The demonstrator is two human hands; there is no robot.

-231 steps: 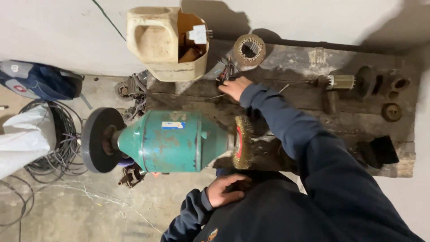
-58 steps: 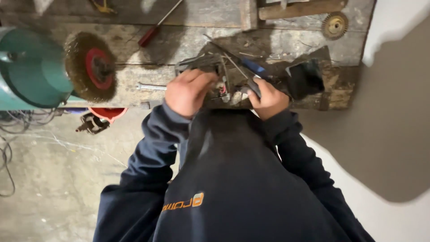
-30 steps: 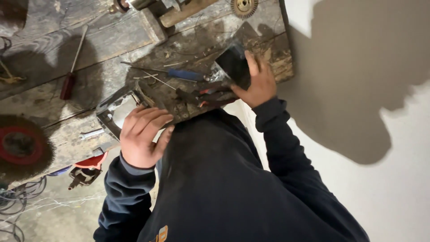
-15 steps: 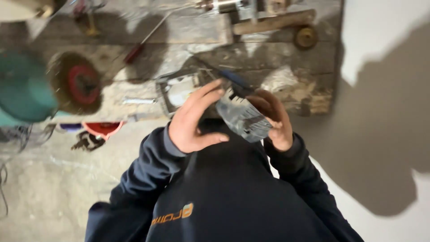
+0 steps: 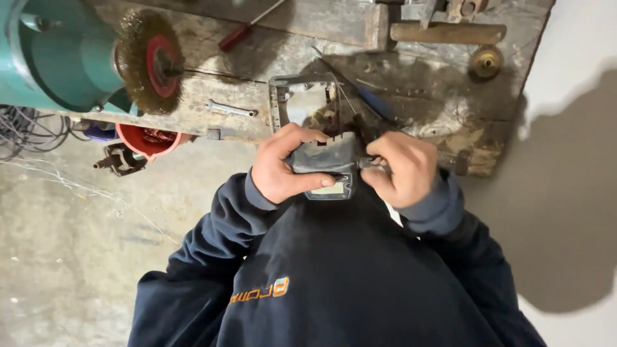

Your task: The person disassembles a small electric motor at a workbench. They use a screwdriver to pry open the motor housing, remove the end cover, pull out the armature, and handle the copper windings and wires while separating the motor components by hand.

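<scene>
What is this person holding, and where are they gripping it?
A small grey device with a little screen. The left hand wraps its left side, thumb across the front; the right hand pinches its right edge.

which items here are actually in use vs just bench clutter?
In use:
- left hand and right hand, both gripping the small grey plastic device with a pale display

Lying about:
- grey rectangular frame
- red-hubbed wire brush wheel on the teal grinder
- red-handled screwdriver
- small steel spanner
- red cup

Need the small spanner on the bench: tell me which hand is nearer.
Left. The left hand grips the grey device just below-right of the spanner; the right hand holds its far side.
</scene>
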